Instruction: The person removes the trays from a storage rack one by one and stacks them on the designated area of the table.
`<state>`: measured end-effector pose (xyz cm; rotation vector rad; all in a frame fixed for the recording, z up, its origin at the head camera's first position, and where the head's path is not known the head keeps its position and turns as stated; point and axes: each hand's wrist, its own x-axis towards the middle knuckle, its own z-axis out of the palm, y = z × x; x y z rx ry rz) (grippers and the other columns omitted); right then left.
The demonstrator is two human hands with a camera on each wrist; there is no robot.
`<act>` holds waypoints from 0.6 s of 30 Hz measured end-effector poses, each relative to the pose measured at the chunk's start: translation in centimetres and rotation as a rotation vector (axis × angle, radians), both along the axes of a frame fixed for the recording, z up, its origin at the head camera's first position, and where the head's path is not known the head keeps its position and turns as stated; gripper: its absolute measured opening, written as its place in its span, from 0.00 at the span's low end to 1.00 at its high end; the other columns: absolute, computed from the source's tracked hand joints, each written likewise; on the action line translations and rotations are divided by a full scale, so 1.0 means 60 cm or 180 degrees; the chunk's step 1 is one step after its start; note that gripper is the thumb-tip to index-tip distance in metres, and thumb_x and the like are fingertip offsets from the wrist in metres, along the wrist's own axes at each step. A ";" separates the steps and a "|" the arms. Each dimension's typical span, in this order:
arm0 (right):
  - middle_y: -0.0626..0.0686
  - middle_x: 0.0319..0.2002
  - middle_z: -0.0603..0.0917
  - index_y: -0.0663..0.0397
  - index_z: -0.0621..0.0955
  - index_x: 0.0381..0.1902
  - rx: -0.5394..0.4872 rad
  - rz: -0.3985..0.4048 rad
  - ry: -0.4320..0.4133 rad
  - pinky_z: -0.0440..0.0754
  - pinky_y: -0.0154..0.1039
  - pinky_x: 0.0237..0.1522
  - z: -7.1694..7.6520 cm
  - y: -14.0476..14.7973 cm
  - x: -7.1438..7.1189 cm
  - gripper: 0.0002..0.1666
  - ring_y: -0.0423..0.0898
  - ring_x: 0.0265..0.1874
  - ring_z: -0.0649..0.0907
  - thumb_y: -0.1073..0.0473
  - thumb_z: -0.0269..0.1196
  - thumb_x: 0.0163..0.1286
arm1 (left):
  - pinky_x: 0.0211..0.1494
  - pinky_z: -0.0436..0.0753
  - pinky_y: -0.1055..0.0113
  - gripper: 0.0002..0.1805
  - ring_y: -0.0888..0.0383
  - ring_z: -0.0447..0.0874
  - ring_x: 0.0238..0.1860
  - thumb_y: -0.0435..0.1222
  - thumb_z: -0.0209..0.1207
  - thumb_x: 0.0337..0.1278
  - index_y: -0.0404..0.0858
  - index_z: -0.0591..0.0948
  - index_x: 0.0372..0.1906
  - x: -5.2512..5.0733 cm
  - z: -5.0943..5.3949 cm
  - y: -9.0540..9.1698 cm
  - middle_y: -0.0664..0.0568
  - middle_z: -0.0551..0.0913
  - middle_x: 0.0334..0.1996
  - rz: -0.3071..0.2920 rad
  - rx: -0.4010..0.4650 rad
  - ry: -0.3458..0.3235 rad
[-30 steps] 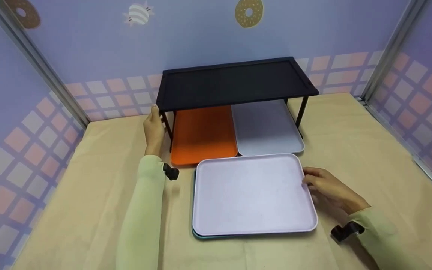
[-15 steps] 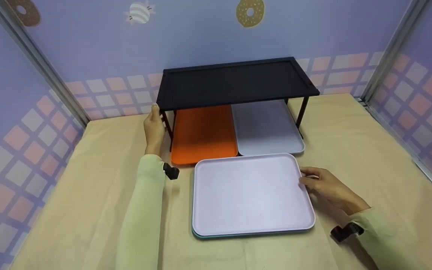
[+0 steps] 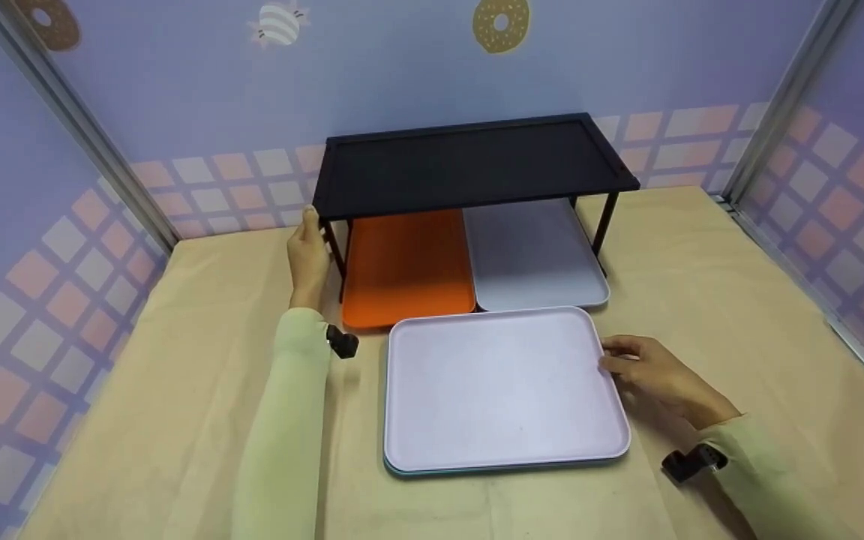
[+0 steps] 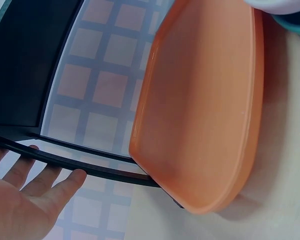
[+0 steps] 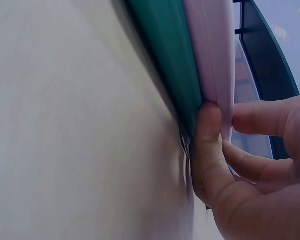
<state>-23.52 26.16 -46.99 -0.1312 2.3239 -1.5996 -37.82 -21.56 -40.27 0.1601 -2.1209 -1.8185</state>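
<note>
A pale lilac tray (image 3: 507,390) lies on top of a teal tray (image 3: 439,473), which shows as a thin edge beneath it. At its right rim, my right hand (image 3: 657,375) pinches the lilac tray with the fingers; one digit also lies against the teal side (image 5: 172,55) in the right wrist view. My left hand (image 3: 308,259) is at the front left corner of a black shelf (image 3: 469,165). In the left wrist view its fairly straight fingers (image 4: 65,190) touch the shelf's leg (image 4: 110,174). The thumb is out of that view.
Beneath the shelf lie an orange tray (image 3: 409,277) on the left and a pale grey-blue tray (image 3: 537,259) on the right. Both stick out in front. A beige cloth (image 3: 214,375) covers the table, and patterned walls (image 3: 402,75) stand at the back and sides.
The lilac tray has shifted slightly left over the teal one, and the right hand moved a little with it. The left hand stays at the shelf corner.
</note>
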 end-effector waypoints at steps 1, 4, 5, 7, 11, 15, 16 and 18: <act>0.66 0.58 0.77 0.77 0.68 0.69 -0.0024 0.0012 -0.0036 0.83 0.34 0.45 0.001 0.000 0.000 0.30 0.43 0.45 0.80 0.62 0.58 0.77 | 0.69 0.74 0.50 0.36 0.44 0.72 0.71 0.58 0.37 0.81 0.39 0.64 0.78 0.000 0.000 0.000 0.40 0.68 0.75 -0.0007 0.0005 -0.0003; 0.64 0.57 0.78 0.77 0.67 0.70 -0.0119 0.0094 -0.0125 0.83 0.35 0.47 0.002 0.007 -0.003 0.30 0.43 0.46 0.81 0.60 0.57 0.79 | 0.71 0.73 0.50 0.36 0.44 0.70 0.72 0.59 0.37 0.81 0.40 0.63 0.79 -0.002 0.000 0.001 0.40 0.67 0.75 -0.0020 -0.0026 -0.0012; 0.64 0.57 0.79 0.77 0.66 0.70 -0.0156 0.0116 -0.0146 0.83 0.35 0.48 0.004 0.009 -0.004 0.31 0.43 0.47 0.82 0.59 0.56 0.79 | 0.71 0.73 0.50 0.36 0.44 0.69 0.73 0.59 0.37 0.81 0.40 0.63 0.79 -0.002 0.000 0.002 0.41 0.66 0.76 -0.0024 -0.0032 -0.0017; 0.61 0.57 0.80 0.78 0.65 0.70 -0.0268 0.0128 -0.0196 0.83 0.34 0.50 0.006 0.012 -0.009 0.32 0.43 0.49 0.82 0.58 0.55 0.80 | 0.72 0.72 0.51 0.37 0.43 0.68 0.73 0.59 0.36 0.81 0.40 0.62 0.79 -0.004 0.000 0.002 0.41 0.66 0.76 -0.0026 -0.0054 -0.0029; 0.57 0.56 0.80 0.79 0.60 0.71 -0.0656 0.0002 -0.0332 0.81 0.33 0.54 0.011 0.013 -0.021 0.34 0.39 0.50 0.83 0.58 0.55 0.81 | 0.72 0.73 0.52 0.36 0.44 0.68 0.74 0.59 0.36 0.81 0.40 0.62 0.79 -0.003 0.001 0.001 0.42 0.65 0.76 -0.0012 -0.0014 -0.0052; 0.64 0.63 0.78 0.79 0.54 0.72 -0.1061 -0.0201 -0.0456 0.78 0.36 0.62 0.015 0.011 -0.038 0.35 0.45 0.59 0.82 0.58 0.51 0.83 | 0.71 0.72 0.51 0.37 0.44 0.69 0.73 0.59 0.37 0.80 0.40 0.62 0.79 -0.001 0.002 0.001 0.40 0.66 0.76 -0.0011 0.0012 -0.0054; 0.68 0.67 0.74 0.79 0.53 0.73 -0.1142 -0.0248 -0.0488 0.76 0.38 0.66 0.016 0.010 -0.043 0.35 0.49 0.64 0.80 0.57 0.49 0.83 | 0.71 0.72 0.50 0.37 0.44 0.70 0.72 0.60 0.36 0.80 0.39 0.62 0.79 0.000 0.002 0.001 0.40 0.67 0.75 -0.0005 0.0009 -0.0056; 0.72 0.73 0.64 0.78 0.51 0.75 -0.1320 -0.0350 -0.0589 0.70 0.41 0.71 0.019 0.006 -0.054 0.36 0.55 0.72 0.71 0.57 0.47 0.84 | 0.70 0.73 0.49 0.38 0.44 0.71 0.71 0.60 0.36 0.80 0.39 0.63 0.79 0.000 0.000 0.001 0.38 0.69 0.74 0.0021 0.0006 -0.0054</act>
